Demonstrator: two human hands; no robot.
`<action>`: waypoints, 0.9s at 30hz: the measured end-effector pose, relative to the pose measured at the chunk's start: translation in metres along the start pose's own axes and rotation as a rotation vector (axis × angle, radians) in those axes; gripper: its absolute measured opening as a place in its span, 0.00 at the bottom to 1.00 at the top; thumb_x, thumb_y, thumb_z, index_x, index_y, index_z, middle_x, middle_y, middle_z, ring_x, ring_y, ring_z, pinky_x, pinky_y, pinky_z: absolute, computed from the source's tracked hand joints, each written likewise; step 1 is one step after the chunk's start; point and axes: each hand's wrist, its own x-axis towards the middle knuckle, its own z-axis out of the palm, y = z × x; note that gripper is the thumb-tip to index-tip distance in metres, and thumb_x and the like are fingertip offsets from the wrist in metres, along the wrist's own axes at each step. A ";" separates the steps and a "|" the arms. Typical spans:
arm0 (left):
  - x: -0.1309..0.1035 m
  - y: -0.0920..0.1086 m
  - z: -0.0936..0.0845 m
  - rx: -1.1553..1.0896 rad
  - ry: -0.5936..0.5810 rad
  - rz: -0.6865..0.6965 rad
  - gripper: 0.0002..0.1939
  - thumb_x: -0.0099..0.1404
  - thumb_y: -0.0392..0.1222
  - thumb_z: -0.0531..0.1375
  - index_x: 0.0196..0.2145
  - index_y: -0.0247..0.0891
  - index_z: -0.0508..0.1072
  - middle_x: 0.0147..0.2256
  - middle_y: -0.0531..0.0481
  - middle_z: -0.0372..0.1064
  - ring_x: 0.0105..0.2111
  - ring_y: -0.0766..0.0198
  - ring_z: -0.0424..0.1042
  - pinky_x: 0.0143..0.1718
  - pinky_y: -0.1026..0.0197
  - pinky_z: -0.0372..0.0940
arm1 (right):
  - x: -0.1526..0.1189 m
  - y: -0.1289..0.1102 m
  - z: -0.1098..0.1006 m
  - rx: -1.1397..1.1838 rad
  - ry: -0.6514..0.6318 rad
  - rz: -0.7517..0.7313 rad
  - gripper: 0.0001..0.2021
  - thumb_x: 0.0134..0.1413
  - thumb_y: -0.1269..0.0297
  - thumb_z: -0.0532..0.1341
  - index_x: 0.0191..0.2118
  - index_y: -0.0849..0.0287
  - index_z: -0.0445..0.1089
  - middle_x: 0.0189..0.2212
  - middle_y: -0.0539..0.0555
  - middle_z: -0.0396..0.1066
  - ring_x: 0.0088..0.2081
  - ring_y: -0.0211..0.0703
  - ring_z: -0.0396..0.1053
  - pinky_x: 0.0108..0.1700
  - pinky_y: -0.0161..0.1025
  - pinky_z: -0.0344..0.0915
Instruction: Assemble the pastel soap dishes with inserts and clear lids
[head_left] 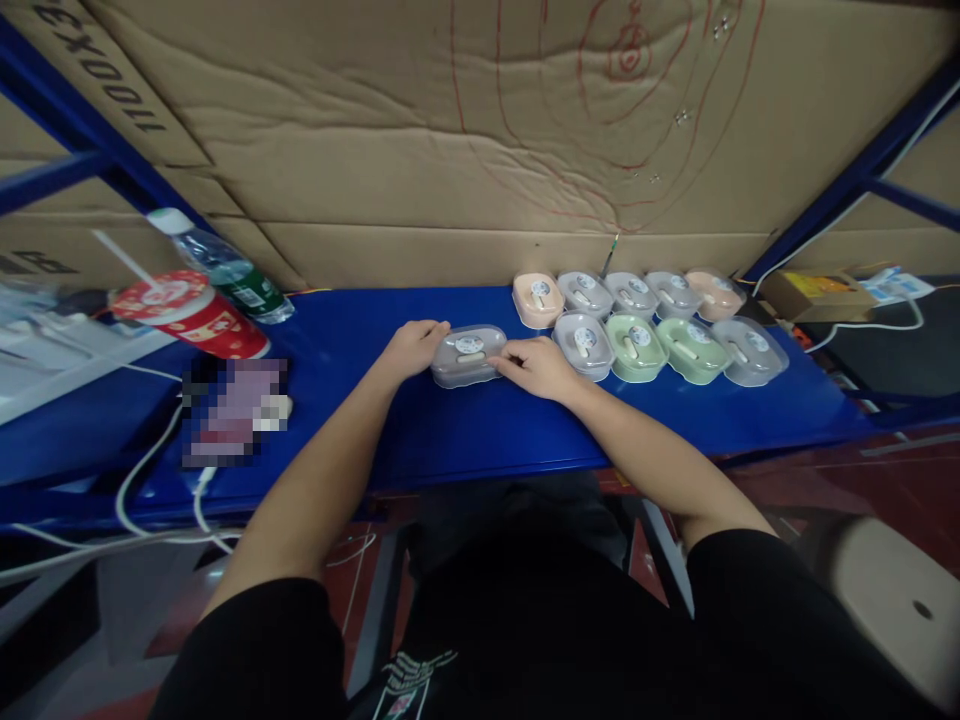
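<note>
Between the left and right long ends of the table (450, 445), near its front edge, sits a grey lidded container (471, 358); the left hand (414, 348) grasps its left end and the right hand (536, 367) its right end, fingers curled in. Toward the table's back right corner stand a back row (631, 296) of five containers and a front row (637, 347) of four. Near the back left corner are a red cup (206, 315) and a bottle (236, 272)
</note>
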 end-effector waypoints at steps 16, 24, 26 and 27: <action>-0.009 0.025 0.005 -0.587 0.029 -0.269 0.37 0.78 0.56 0.58 0.76 0.40 0.55 0.72 0.28 0.60 0.29 0.64 0.80 0.25 0.63 0.72 | -0.003 0.007 0.003 -0.054 -0.018 -0.121 0.17 0.75 0.50 0.61 0.34 0.52 0.76 0.31 0.49 0.78 0.35 0.44 0.75 0.39 0.41 0.61; -0.004 0.027 0.022 -0.489 0.069 -0.274 0.33 0.81 0.48 0.55 0.76 0.34 0.53 0.62 0.30 0.70 0.23 0.73 0.74 0.17 0.68 0.63 | -0.022 0.027 -0.083 -0.039 0.494 -0.203 0.16 0.76 0.52 0.57 0.39 0.52 0.77 0.37 0.53 0.81 0.40 0.46 0.77 0.47 0.44 0.69; -0.002 0.023 0.024 -0.459 0.079 -0.257 0.32 0.81 0.48 0.56 0.74 0.32 0.56 0.58 0.33 0.73 0.23 0.72 0.73 0.16 0.68 0.61 | -0.033 0.069 -0.132 -0.077 0.774 -0.057 0.16 0.78 0.55 0.55 0.42 0.55 0.76 0.37 0.55 0.79 0.38 0.45 0.76 0.43 0.43 0.69; -0.002 0.021 0.025 -0.447 0.081 -0.245 0.31 0.80 0.48 0.57 0.74 0.32 0.57 0.56 0.35 0.74 0.23 0.72 0.73 0.16 0.68 0.61 | -0.040 0.096 -0.157 -0.151 0.858 0.045 0.16 0.78 0.58 0.52 0.45 0.56 0.76 0.36 0.56 0.78 0.36 0.44 0.75 0.41 0.41 0.68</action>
